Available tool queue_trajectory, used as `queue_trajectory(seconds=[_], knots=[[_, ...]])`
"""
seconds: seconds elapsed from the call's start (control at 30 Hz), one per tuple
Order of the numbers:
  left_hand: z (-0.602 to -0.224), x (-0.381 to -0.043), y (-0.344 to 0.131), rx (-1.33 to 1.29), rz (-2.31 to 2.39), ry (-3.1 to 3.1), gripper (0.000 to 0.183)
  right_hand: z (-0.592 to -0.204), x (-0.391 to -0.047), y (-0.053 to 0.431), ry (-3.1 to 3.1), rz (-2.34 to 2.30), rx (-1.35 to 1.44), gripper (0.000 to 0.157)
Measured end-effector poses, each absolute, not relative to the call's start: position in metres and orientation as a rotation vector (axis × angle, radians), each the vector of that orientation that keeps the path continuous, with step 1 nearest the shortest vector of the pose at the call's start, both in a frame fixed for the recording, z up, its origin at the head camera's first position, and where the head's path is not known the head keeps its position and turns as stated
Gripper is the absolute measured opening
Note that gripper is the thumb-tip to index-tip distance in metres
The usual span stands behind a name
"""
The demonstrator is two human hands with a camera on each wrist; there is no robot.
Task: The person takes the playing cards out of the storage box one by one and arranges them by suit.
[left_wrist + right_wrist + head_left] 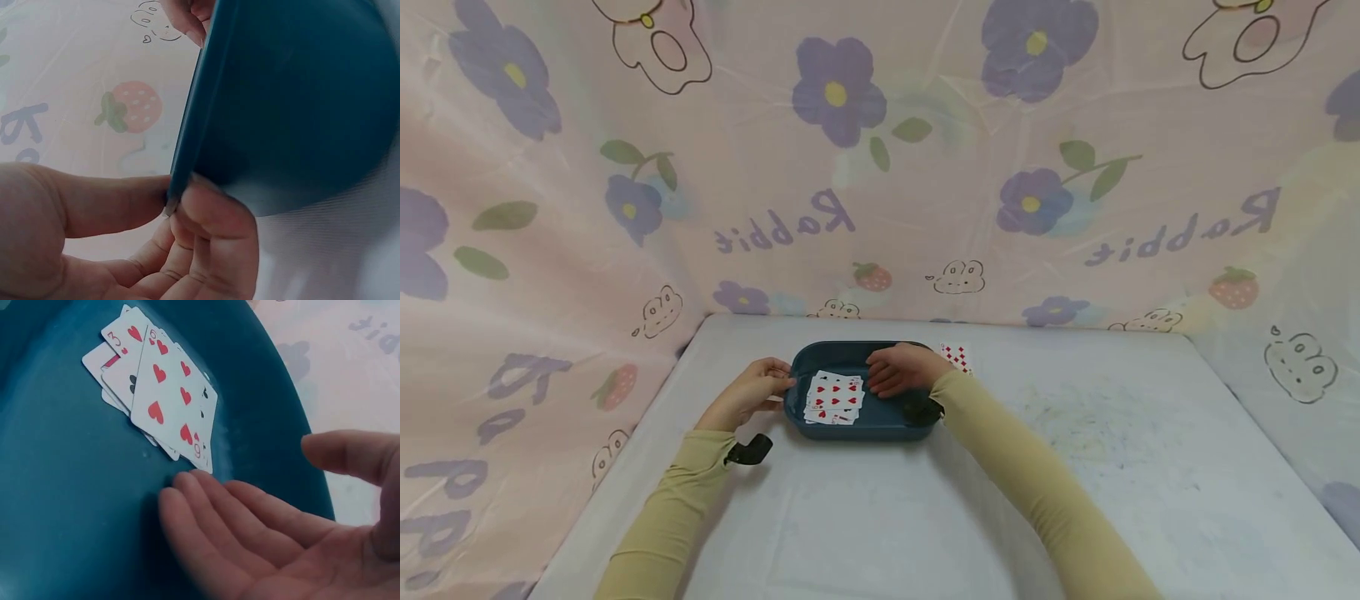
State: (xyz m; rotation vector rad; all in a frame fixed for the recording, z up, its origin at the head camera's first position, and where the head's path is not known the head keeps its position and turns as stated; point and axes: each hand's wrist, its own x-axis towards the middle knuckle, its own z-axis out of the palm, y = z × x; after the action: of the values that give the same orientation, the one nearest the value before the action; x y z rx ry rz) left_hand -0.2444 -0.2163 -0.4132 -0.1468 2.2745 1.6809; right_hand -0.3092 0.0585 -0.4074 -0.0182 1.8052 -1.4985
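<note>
At the L end of the blue tray, L hand pinches the rim btwn thumb & fingers, clear in L wrist view, where the tray wall hides the card pile inside. R hand, thumb wide of relaxed fingers, holds nothing, just beside it. R wrist cam picks out a 3 of hearts, hard to read in head view; R hand part-hides a diamonds card.
</note>
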Motion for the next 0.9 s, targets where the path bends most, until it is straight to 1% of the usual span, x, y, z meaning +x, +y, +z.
queue_trajectory(seconds=[0.53, 0.9], knots=[[-0.412, -0.244, -0.216, -0.157, 1.684, 2.284, 0.034, -0.414, -0.308, 0.044, 1.667, -1.590, 0.110, 0.049], [-0.413, -0.243, -0.215, -0.163, 1.684, 2.286, 0.034, -0.415, -0.307, 0.039, 1.747, -1.548, 0.112, 0.048]])
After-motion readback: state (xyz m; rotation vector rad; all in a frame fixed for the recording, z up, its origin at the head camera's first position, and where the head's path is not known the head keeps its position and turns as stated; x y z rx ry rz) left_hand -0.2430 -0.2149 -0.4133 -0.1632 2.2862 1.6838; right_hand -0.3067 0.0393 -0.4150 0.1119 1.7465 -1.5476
